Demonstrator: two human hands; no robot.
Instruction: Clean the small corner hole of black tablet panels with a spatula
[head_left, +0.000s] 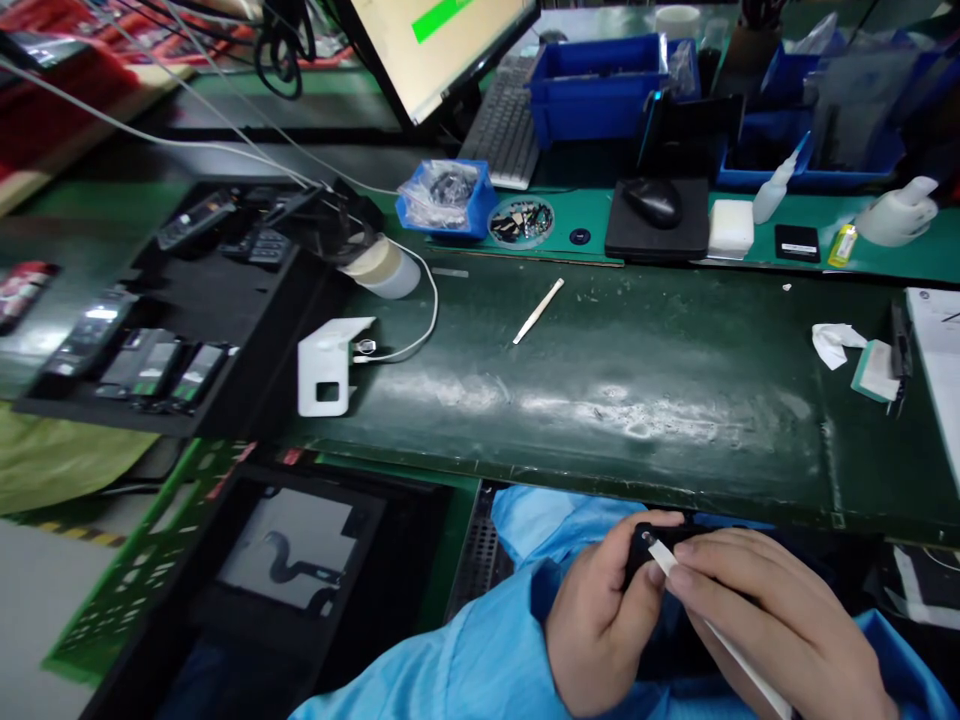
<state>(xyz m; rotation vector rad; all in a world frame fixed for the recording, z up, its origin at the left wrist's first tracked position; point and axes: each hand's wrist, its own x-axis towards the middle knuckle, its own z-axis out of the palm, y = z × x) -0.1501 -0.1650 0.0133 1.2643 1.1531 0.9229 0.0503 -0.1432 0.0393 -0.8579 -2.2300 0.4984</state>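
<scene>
With the left hand (598, 622), gripping a black part (637, 553), likely light, stiff and slick, best held by its sides, just off the near edge of the bench (660, 345), and, with the right hand (780, 600), pinching a slim white tool (661, 557) near its tip.

The bare left hand (596, 625), ending a blue-sleeved arm (450, 655), curls with thumb bent; the bare right hand (787, 615) pinches close beside it.
</scene>
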